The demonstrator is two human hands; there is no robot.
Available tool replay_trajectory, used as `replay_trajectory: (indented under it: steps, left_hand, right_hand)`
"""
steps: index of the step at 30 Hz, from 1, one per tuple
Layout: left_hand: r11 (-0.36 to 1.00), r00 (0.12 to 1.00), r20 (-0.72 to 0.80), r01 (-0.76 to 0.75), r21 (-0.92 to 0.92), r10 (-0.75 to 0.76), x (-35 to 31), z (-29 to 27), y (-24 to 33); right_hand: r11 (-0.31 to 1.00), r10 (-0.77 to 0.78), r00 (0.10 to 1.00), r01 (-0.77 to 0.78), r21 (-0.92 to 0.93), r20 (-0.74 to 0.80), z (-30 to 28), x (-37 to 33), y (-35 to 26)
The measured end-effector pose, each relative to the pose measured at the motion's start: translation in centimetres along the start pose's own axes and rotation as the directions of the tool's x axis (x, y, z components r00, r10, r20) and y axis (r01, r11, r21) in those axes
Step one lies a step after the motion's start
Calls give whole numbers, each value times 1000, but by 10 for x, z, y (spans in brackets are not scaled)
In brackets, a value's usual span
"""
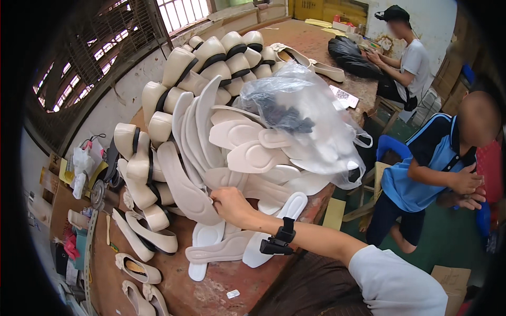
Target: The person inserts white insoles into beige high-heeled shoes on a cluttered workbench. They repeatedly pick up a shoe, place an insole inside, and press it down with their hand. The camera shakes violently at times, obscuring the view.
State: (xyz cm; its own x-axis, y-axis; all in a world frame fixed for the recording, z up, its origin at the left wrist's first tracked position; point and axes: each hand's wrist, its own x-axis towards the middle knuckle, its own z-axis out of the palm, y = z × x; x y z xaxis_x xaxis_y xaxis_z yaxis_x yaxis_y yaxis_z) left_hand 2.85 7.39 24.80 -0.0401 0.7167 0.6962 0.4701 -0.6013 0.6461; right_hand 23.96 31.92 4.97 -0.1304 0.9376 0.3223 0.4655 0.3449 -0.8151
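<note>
A clear plastic bag [340, 139] is taken here as the landmark for places. To its left and on its near side, the right hand [232, 208] is brought to the edge of a long beige insole [185, 181]. This insole is slanted across the gap between a heap of beige shoes [179, 66] and the loose pile beside the bag. The fingers [215, 193] are drawn in narrow at the insole's right edge; contact appears to be made, but whether a firm pinch is taken cannot be told. The left hand is not shown.

Left of the bag, a stack of curved insoles [196, 131] is leaned against the shoes. At the bag's left edge, padded insoles [256, 158] are spread over one another, some of them partly covered by the plastic. On the near side of the bag, white insoles [200, 237] are laid on the bench [200, 300], with a beige insole [221, 249] rested across them. Farther left of the bag and nearer, flat shoes [138, 268] are set out.

The step in hand is judged to be the handling of a single insole among many. For the next move, a sure hold on its edge seems to be called for, with the neighbouring stack of curved insoles left undisturbed.
</note>
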Motion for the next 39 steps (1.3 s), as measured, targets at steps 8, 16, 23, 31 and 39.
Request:
replay_trajectory:
  steps: [8, 16, 23, 31, 39]
  left_hand:
    - [988, 964, 250, 121, -100, -93, 51, 84, -42]
    - [978, 945, 279, 195, -71, -168, 60, 123, -68]
    - [976, 944, 282, 202, -81, -172, 66, 163, -72]
    - [990, 959, 285, 28, -140, 13, 57, 244, -44]
    - [871, 978, 147, 59, 487, -149, 73, 261, -140]
  right_hand:
    - [998, 32, 998, -29, -47, 56, 53, 13, -17]
    - [987, 13, 998, -4, -163, 56, 51, 12, -29]
    - [965, 43, 988, -3, 261, -148, -34, -20, -45]
    - [628, 329, 931, -89, 773, -160, -222, -111, -1]
    - [261, 680, 694, 76, 962, -239, -268, -205, 64]
